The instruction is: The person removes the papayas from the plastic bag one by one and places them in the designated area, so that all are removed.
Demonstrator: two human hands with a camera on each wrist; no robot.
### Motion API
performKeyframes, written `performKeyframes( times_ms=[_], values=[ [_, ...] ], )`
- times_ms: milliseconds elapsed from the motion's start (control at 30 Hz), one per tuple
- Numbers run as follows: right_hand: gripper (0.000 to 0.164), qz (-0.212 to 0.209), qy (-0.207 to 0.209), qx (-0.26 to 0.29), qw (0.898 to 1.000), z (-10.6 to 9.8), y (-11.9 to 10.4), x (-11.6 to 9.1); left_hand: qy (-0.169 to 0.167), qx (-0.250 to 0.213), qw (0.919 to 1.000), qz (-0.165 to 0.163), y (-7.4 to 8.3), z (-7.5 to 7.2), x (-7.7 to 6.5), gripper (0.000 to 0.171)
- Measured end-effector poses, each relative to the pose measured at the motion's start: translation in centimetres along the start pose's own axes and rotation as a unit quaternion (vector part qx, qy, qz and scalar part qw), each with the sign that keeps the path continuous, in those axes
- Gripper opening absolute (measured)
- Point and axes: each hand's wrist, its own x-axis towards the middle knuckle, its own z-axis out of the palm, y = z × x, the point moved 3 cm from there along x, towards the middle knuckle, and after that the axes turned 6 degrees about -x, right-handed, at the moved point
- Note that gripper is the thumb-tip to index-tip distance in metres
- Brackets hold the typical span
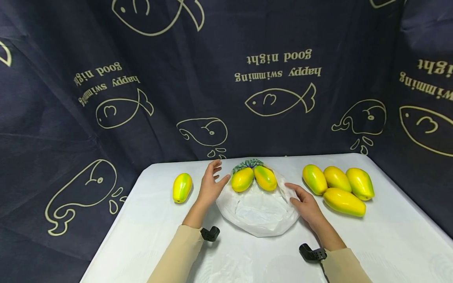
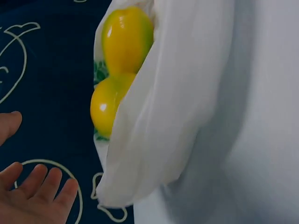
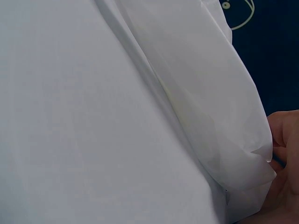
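A white plastic bag (image 1: pixel 262 226) lies with its mouth wide on the table, a green leaf print at its far side. Two yellow-green papayas (image 1: pixel 242 180) rest side by side at its far end; the left wrist view shows them past the bag's raised side (image 2: pixel 173 112). My left hand (image 1: pixel 210 188) is at the bag's left, fingers spread and holding nothing. At the right rim, my right hand (image 1: pixel 307 204) pinches the bag's edge; in the right wrist view the plastic (image 3: pixel 210 93) partly hides its fingers (image 3: pixel 280 126).
One papaya (image 1: pixel 182 188) lies alone at the left of the white table (image 1: pixel 148 236). Several more papayas (image 1: pixel 344 201) are grouped to the right of my right hand. A dark curtain (image 1: pixel 212 90) with fish and whale drawings hangs behind the table.
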Motion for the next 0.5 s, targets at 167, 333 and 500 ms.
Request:
performKeyframes(
  times_ms=[167, 333, 500],
  values=[
    [0.052, 0.006, -0.001, 0.000, 1.000, 0.0, 0.0, 0.0, -0.034, -0.005, 0.9994, -0.006, -0.5, 1.5, 0.4, 0.064],
    [0.051, 0.002, -0.001, 0.006, 1.000, 0.0, 0.0, 0.0, -0.056, 0.006, 0.9984, -0.010, -1.1, 2.6, 0.6, 0.065],
    [0.051, 0.001, 0.000, 0.002, 1.000, 0.0, 0.0, 0.0, -0.072, 0.026, 0.9968, -0.021, -1.6, 3.4, 0.7, 0.066]
  ],
)
